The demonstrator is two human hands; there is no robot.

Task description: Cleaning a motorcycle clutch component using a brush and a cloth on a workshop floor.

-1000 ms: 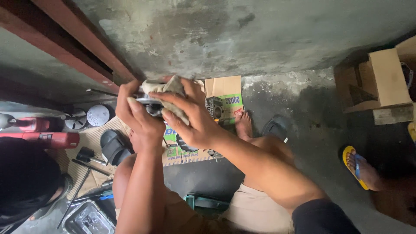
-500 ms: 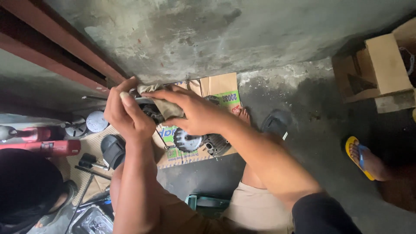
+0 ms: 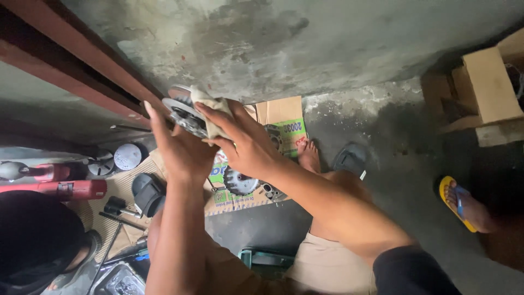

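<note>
Far left: a dark-haired head of another person (image 3: 33,246) is seen at the bottom corner, with a red power tool (image 3: 60,188) lying on the floor just above it. Beside that, two round metal parts (image 3: 117,158) and a black sandal (image 3: 147,192) rest on brown cardboard, with a few hand tools (image 3: 117,210) near them.

Left hand (image 3: 180,147): raised in front of the concrete wall (image 3: 305,43), fingers (image 3: 150,117) extended upward and pressed against the back and edge of a round metal disc part (image 3: 185,114). The disc is supported by it, held up in the air, tilted, well above the floor.

Right hand (image 3: 245,145): fingers (image 3: 215,117) closed over a beige rag (image 3: 213,112), which is pressed onto the face of the disc. Rag and disc are touching; the rag covers the disc's right half.

Below the hands: a flattened cardboard sheet with green print (image 3: 286,117) lies on the floor, carrying a toothed round part (image 3: 240,183) and smaller dark pieces beside it. A bare foot (image 3: 308,155) rests at the sheet's right edge, a grey sandal (image 3: 349,158) just beside it.

Right: a foot in a yellow flip-flop (image 3: 461,202) belonging to another person is seen on the floor. Cardboard boxes (image 3: 491,84) are stacked against the wall in the top right corner.
</note>
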